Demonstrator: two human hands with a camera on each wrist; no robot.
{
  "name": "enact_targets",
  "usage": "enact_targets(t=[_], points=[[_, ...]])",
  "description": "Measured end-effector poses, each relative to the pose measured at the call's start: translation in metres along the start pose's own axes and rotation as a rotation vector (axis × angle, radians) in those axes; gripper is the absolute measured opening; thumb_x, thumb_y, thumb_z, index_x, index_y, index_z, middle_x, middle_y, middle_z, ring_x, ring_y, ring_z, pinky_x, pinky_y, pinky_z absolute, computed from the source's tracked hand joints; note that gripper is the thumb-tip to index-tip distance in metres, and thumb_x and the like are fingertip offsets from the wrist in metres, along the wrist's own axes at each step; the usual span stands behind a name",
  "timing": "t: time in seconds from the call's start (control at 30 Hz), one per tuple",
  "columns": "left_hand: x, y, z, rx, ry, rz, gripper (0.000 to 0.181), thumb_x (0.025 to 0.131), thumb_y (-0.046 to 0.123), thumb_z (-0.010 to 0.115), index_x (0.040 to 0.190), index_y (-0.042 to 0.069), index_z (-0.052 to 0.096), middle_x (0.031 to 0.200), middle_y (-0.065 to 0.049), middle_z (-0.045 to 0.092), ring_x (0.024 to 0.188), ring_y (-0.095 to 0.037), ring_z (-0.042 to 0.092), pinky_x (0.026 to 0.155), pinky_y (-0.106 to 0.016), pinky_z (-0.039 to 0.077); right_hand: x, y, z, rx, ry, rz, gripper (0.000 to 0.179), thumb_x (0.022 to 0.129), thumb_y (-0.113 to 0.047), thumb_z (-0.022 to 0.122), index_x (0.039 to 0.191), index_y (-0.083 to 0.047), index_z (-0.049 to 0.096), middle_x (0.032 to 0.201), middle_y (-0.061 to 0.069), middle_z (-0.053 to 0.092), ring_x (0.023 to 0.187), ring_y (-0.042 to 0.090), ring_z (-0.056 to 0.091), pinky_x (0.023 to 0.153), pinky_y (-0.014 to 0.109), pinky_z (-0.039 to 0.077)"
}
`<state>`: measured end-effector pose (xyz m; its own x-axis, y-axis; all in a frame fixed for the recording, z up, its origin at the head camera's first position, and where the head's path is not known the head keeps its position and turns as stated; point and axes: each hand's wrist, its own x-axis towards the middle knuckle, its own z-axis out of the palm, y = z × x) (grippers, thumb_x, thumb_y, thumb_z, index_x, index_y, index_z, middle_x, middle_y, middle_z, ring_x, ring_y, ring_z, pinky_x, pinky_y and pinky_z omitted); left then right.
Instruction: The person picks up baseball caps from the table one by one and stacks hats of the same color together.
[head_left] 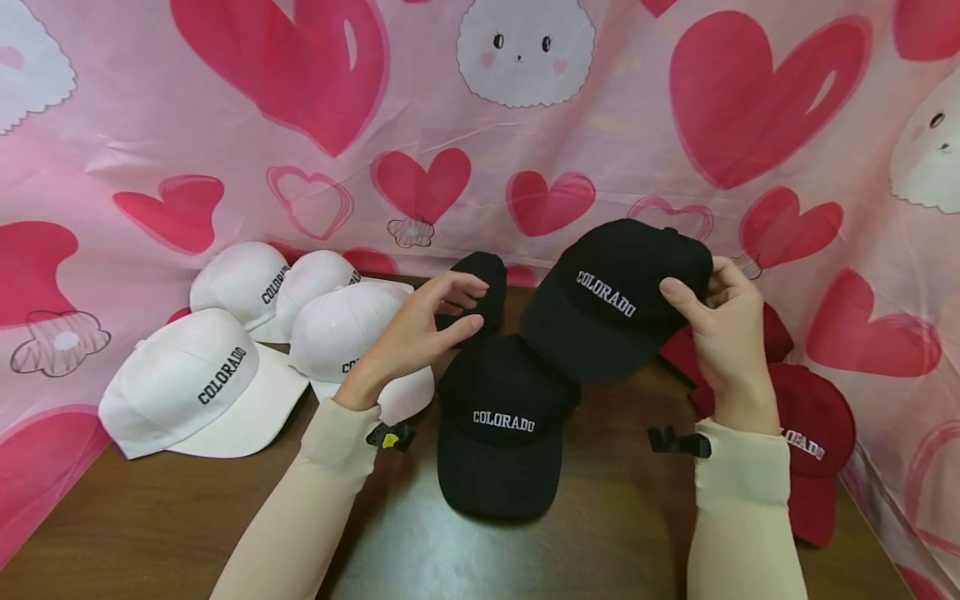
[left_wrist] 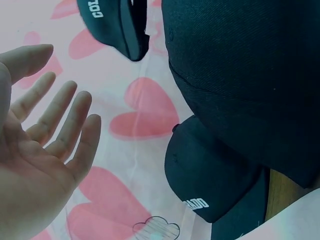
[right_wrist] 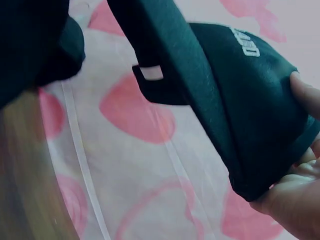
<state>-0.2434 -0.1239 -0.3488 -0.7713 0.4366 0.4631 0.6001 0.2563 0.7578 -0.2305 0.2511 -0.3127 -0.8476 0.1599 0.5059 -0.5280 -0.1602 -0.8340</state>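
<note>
In the head view my right hand (head_left: 723, 337) pinches a black baseball cap (head_left: 622, 287) with COLORADO lettering, thumb on its outside. The cap is lifted above the table, its brim tilted down to the left. The right wrist view shows the same cap (right_wrist: 255, 100) gripped at its edge. My left hand (head_left: 416, 329) hovers with fingers spread, holding nothing. Below and between the hands a second black cap (head_left: 502, 467) sits on the table, brim toward me. Behind the left fingers is a third black cap (head_left: 491, 287), partly hidden.
Several white COLORADO caps (head_left: 180, 383) are grouped on the left of the wooden table (head_left: 405, 542). Dark red caps (head_left: 817, 408) lie at the right, partly behind my right forearm. A pink cloth with hearts (head_left: 435, 100) hangs behind the table.
</note>
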Motion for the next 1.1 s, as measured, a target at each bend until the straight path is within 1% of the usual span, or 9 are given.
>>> enact_targets(t=[0.1,0.17,0.27,0.4,0.47,0.63,0.73,0.97,1.1], points=[[0.001,0.000,0.000,-0.017,0.005,0.002,0.044,0.098,0.016,0.075,0.139,0.011,0.059,0.137,-0.006,0.063,0.120,-0.027,0.065,0.107,-0.049,0.051,-0.004,0.001,0.009,0.007,-0.065,0.012,0.022,0.094,0.016,0.068,0.111,0.002,0.068,0.104,0.009,0.077,0.097,0.019,0.072,0.083,0.027,0.062],[0.000,0.000,0.001,-0.029,0.009,0.004,0.044,0.099,0.015,0.075,0.140,0.011,0.059,0.137,-0.007,0.063,0.120,-0.031,0.065,0.107,-0.050,0.051,-0.006,0.001,0.015,0.014,-0.105,0.027,0.022,0.095,0.015,0.067,0.111,0.000,0.068,0.103,0.007,0.076,0.098,0.019,0.071,0.084,0.027,0.062],[0.000,0.000,0.001,-0.046,0.020,0.009,0.043,0.100,0.013,0.074,0.140,0.010,0.059,0.139,-0.008,0.063,0.121,-0.035,0.064,0.108,-0.053,0.050,-0.010,0.002,0.022,0.057,-0.166,0.055,0.022,0.096,0.014,0.067,0.111,-0.002,0.067,0.101,0.007,0.075,0.099,0.019,0.071,0.086,0.028,0.061],[0.001,0.002,0.001,-0.048,0.039,0.002,0.045,0.101,0.014,0.073,0.143,0.012,0.058,0.143,-0.006,0.061,0.125,-0.025,0.061,0.110,-0.053,0.049,-0.013,0.001,0.027,0.100,-0.245,0.083,0.022,0.097,0.013,0.066,0.112,-0.003,0.067,0.102,0.007,0.076,0.102,0.019,0.072,0.087,0.029,0.061],[0.001,0.003,0.001,-0.044,0.049,-0.009,0.047,0.102,0.016,0.072,0.146,0.014,0.057,0.146,-0.004,0.059,0.128,-0.022,0.059,0.112,-0.049,0.048,-0.014,0.002,0.029,0.109,-0.277,0.089,0.022,0.097,0.012,0.066,0.113,-0.004,0.067,0.102,0.006,0.076,0.100,0.017,0.073,0.084,0.027,0.062],[0.001,0.003,0.000,-0.040,0.049,-0.043,0.050,0.104,0.022,0.069,0.152,0.019,0.054,0.153,0.001,0.055,0.137,-0.019,0.055,0.117,-0.043,0.044,-0.016,0.004,0.034,0.160,-0.384,0.109,0.022,0.098,0.012,0.065,0.113,-0.004,0.067,0.104,0.006,0.076,0.101,0.017,0.073,0.084,0.028,0.061],[0.000,0.003,0.000,-0.045,0.021,-0.074,0.051,0.106,0.026,0.065,0.155,0.021,0.052,0.155,0.001,0.054,0.139,-0.019,0.053,0.120,-0.044,0.042,-0.017,0.007,0.037,0.148,-0.455,0.116,0.022,0.098,0.010,0.067,0.113,-0.006,0.067,0.105,0.005,0.076,0.102,0.018,0.073,0.088,0.030,0.062],[-0.003,0.007,-0.002,-0.163,-0.095,-0.180,0.051,0.108,0.037,0.059,0.157,0.029,0.049,0.156,0.006,0.052,0.139,-0.018,0.053,0.119,-0.046,0.043,-0.020,0.012,0.044,0.053,-0.554,0.124,0.021,0.095,-0.003,0.078,0.113,-0.009,0.069,0.100,0.004,0.073,0.094,0.018,0.073,0.078,0.030,0.062],[-0.006,0.009,-0.004,-0.197,-0.158,-0.246,0.055,0.107,0.041,0.061,0.158,0.026,0.049,0.156,0.004,0.051,0.139,-0.021,0.052,0.120,-0.051,0.042,-0.021,0.014,0.044,0.052,-0.603,0.140,0.021,0.096,-0.004,0.078,0.112,-0.009,0.067,0.100,0.004,0.073,0.093,0.018,0.073,0.077,0.031,0.062]])
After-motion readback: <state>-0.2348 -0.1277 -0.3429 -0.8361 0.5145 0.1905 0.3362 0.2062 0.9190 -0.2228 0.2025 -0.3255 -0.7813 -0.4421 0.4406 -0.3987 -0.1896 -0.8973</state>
